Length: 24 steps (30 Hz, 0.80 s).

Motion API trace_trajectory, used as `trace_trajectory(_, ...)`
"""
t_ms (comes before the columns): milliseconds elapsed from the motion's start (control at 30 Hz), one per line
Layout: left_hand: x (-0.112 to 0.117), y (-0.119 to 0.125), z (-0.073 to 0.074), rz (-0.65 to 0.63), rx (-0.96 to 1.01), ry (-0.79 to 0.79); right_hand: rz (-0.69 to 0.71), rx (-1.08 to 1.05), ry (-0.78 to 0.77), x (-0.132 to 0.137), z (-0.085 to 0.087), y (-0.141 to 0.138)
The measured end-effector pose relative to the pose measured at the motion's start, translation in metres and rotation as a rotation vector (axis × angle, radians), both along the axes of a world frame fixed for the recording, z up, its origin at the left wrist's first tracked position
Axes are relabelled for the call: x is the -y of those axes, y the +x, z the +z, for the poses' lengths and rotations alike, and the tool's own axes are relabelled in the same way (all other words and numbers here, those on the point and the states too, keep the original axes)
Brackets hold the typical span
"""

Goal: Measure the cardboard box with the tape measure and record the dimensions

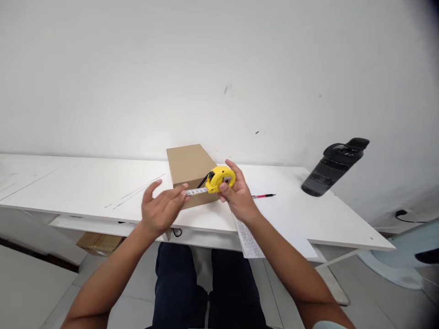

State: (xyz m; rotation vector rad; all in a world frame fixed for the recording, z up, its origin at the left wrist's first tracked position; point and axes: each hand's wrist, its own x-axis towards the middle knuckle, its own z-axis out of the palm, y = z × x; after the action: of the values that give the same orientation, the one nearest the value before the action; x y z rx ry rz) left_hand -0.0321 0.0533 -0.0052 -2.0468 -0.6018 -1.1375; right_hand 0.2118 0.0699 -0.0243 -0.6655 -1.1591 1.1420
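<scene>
My right hand (239, 196) is closed around a yellow tape measure (219, 177), its thumb across the front of the case. A short length of white blade (197, 191) sticks out of the case to the left. At the blade's free end, the fingertips of my left hand (163, 205) are closed on it, with one finger raised apart. A black wrist strap hangs by the case. Behind both hands, a closed brown cardboard box (190, 162) lies on the white desk (137, 173); the tape measure hides part of its front right side.
Right of the box lie white paper sheets (281, 224), overhanging the desk's front edge, and a red and black pen (264, 196). A dark shaker bottle (331, 169) stands farther right. Below the desk at left is another cardboard box (99, 243). A white wall rises behind.
</scene>
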Motion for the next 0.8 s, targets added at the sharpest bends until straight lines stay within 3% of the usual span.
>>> trace_trajectory(100,-0.017,-0.035,0.003,0.146,0.099,-0.035,-0.188,-0.094,-0.001,-0.046,-0.003,0.039)
trace_trajectory(200,-0.04,-0.067,-0.007,0.271,0.183,-0.189,-0.34,-0.168,-0.034,-0.082,-0.014,0.071)
trace_trajectory(300,-0.059,-0.081,-0.027,0.221,0.283,-0.392,-0.369,-0.165,-0.057,-0.097,-0.031,0.081)
trace_trajectory(467,-0.064,-0.062,-0.045,0.123,0.295,-0.511,-0.341,-0.104,-0.059,-0.094,-0.048,0.066)
trace_trajectory(633,-0.06,-0.03,-0.046,0.135,0.165,-0.567,-0.252,-0.005,-0.012,-0.097,-0.044,0.06)
trace_trajectory(800,-0.062,-0.024,-0.052,0.123,0.176,-0.573,-0.241,0.04,-0.004,-0.104,-0.046,0.066)
